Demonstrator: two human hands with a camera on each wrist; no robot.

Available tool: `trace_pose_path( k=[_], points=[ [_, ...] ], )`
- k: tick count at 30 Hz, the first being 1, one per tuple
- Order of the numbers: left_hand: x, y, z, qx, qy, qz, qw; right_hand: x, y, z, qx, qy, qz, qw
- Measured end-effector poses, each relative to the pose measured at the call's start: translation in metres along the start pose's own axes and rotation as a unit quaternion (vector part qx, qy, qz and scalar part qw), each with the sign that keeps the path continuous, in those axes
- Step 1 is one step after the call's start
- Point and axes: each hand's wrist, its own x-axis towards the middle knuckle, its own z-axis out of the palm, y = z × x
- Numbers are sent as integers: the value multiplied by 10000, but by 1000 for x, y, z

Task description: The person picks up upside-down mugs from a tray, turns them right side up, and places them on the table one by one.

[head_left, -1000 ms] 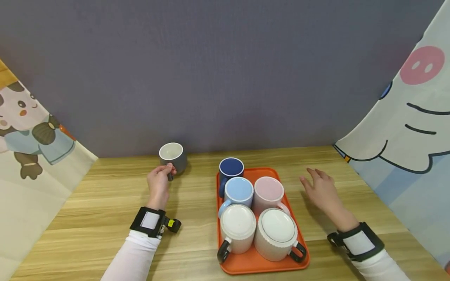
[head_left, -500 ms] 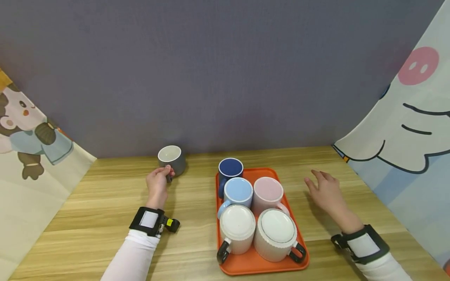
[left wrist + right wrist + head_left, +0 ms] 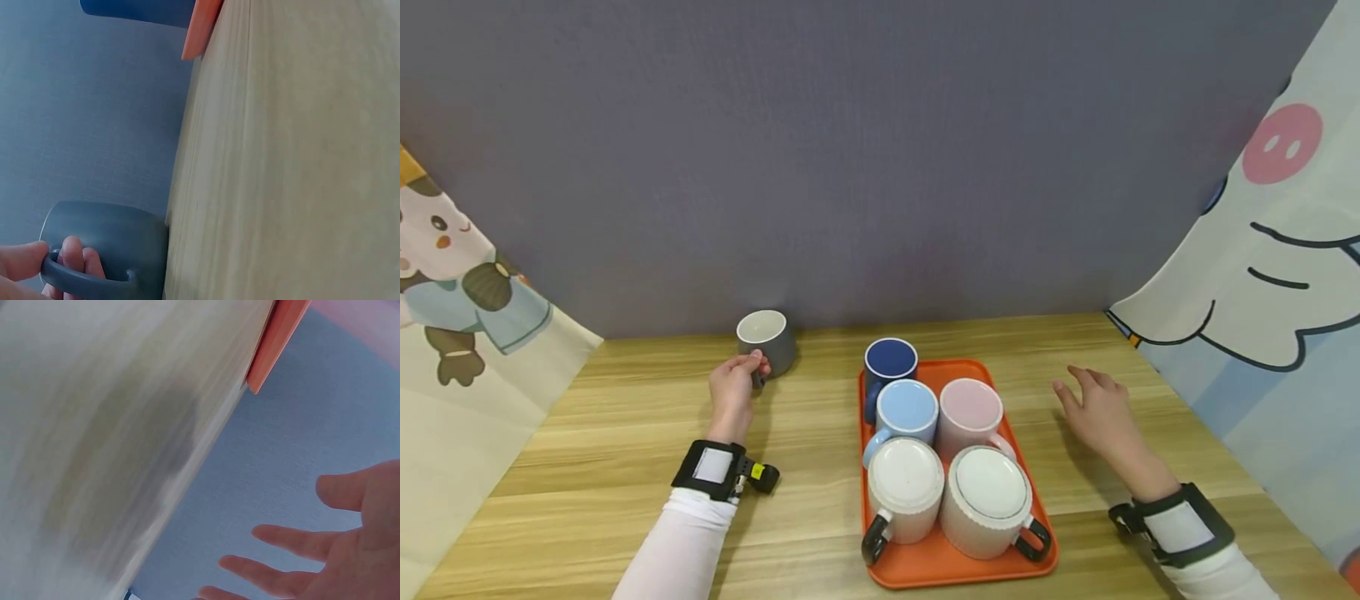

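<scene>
A dark grey mug (image 3: 778, 350) with a pale inside stands upright on the table, close to the back wall. My left hand (image 3: 733, 386) grips its handle; the left wrist view shows fingers (image 3: 73, 253) passed through the handle (image 3: 87, 282) and the thumb on top of it. To the right of the tray, my right hand (image 3: 1101, 417) hovers over the table with fingers spread, holding nothing. In the right wrist view its fingers (image 3: 294, 540) are apart and nearly straight.
An orange tray (image 3: 951, 575) carries a navy mug (image 3: 891, 358), a light blue mug (image 3: 907, 406), a pink mug (image 3: 972, 406) and two white mugs with black handles, one left (image 3: 906, 475), one right (image 3: 990, 483). A grey wall (image 3: 865, 167) borders the wooden table (image 3: 587, 467) behind.
The grey mug has come slightly down toward me and stands at the same spot since half a second ago. My right hand has drifted a little to the right.
</scene>
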Motion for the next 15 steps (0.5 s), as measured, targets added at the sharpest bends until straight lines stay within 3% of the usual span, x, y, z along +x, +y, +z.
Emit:
trace_pose_path(
  k=[12, 15],
  points=[
    [1, 0, 1, 253, -155, 103, 9995, -1, -1, 0, 28, 47, -3, 10000],
    [2, 0, 0, 672, -179, 132, 9975, 0, 0, 1, 32, 53, 8, 10000]
  ],
)
